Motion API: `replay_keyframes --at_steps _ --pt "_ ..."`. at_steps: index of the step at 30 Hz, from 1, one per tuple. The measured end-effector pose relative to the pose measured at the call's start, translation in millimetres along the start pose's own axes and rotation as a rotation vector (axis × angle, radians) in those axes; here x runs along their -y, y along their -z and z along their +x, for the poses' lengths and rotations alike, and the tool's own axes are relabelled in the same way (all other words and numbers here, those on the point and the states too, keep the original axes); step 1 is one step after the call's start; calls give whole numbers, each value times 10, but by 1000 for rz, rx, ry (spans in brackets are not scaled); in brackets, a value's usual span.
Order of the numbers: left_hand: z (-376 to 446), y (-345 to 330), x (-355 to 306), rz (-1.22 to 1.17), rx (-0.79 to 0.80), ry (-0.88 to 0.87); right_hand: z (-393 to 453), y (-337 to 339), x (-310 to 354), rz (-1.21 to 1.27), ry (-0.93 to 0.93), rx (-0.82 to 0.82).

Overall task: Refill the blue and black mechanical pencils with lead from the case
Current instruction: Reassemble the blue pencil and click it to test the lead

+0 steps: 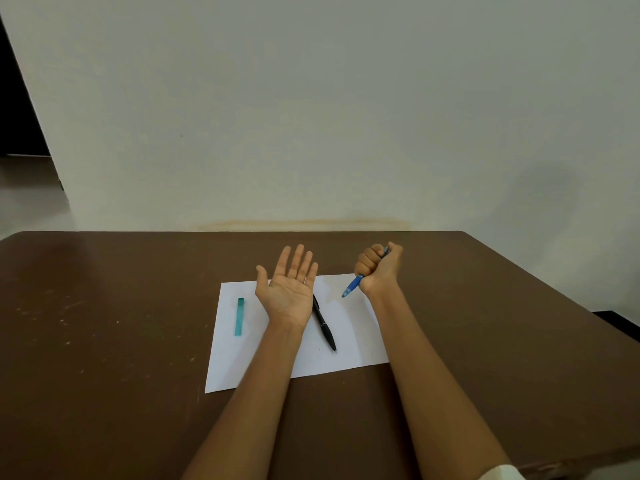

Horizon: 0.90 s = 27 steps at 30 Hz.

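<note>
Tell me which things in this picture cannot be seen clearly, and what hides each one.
- Blue pencil, head view: the closed right hand wraps its middle; only the tip end and a bit of the top show.
- Black pencil, head view: its far end lies behind the open left hand.
- Lead case, head view: too small to tell if it holds lead, or if it is open.
- Lead inside either pencil: not visible.

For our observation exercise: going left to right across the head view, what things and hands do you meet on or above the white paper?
Teal lead case → open left hand → black pencil → blue pencil → right hand gripping it.
</note>
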<state>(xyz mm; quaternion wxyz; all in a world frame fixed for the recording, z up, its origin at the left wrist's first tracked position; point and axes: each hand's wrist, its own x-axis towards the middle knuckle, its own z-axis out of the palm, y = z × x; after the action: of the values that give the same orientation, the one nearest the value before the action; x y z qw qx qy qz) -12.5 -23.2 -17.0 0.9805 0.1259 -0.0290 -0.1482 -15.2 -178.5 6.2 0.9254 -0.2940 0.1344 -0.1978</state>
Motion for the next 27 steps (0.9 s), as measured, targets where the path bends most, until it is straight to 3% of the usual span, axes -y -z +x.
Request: replay_keyframes --at_steps 10,27 --pt "4 -2 -28 37 -85 -96 -51 -79 -48 -92 -60 32" --pt "-6 -11 -30 58 -111 -88 -89 -127 -13 -154 -44 57"
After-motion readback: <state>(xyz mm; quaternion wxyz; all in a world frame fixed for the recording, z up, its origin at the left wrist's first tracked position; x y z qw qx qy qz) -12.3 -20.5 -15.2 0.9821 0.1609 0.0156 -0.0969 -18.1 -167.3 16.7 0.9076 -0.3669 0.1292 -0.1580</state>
